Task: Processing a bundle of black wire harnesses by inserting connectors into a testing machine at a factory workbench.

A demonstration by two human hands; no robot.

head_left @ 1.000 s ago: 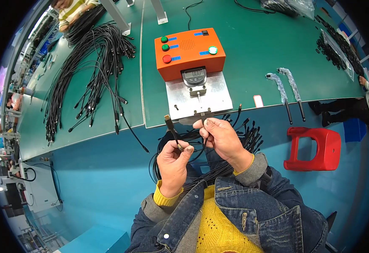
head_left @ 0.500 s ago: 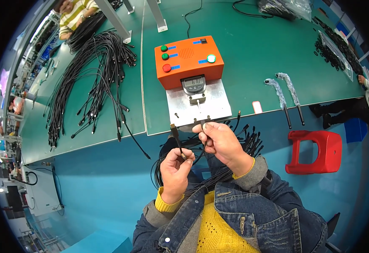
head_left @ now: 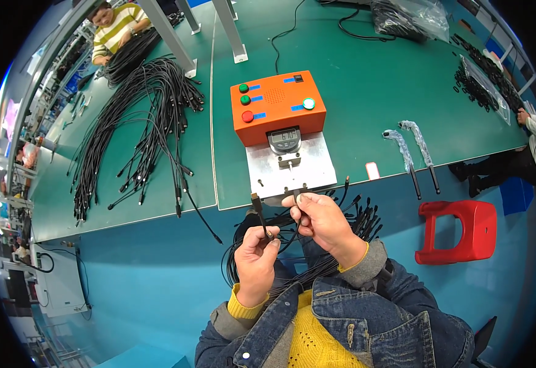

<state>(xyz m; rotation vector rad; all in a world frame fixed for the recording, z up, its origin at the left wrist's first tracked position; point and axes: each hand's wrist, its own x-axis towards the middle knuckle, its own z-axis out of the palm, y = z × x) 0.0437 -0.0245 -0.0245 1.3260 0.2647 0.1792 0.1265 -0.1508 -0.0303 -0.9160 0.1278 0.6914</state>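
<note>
Between finger and thumb, my left hand [head_left: 255, 262] pinches a black cable [head_left: 258, 207], whose plug end points up toward the table edge. My right hand [head_left: 322, 222] is closed on a black cable connector [head_left: 297, 195] at the front edge of a metal plate [head_left: 318, 161]. Whether that connector touches the plate's fixture I cannot tell. On the plate sits a digital gauge [head_left: 284, 140] with a lit display, in front of an orange box [head_left: 278, 105] with green, red and white buttons. A bundle of black cables [head_left: 357, 228] lies across my lap beneath both hands.
A large heap of black cables [head_left: 151, 116] covers the table's left part, one end hanging over the edge. Two plastic-wrapped tools [head_left: 416, 153] lie at the right edge, above a red stool [head_left: 464, 233]. Another person [head_left: 117, 30] handles cables at the far left.
The whole view has shifted, so table and box appear slightly lower. Both hands keep their grip on the cable ends, with almost no movement relative to the plate.
</note>
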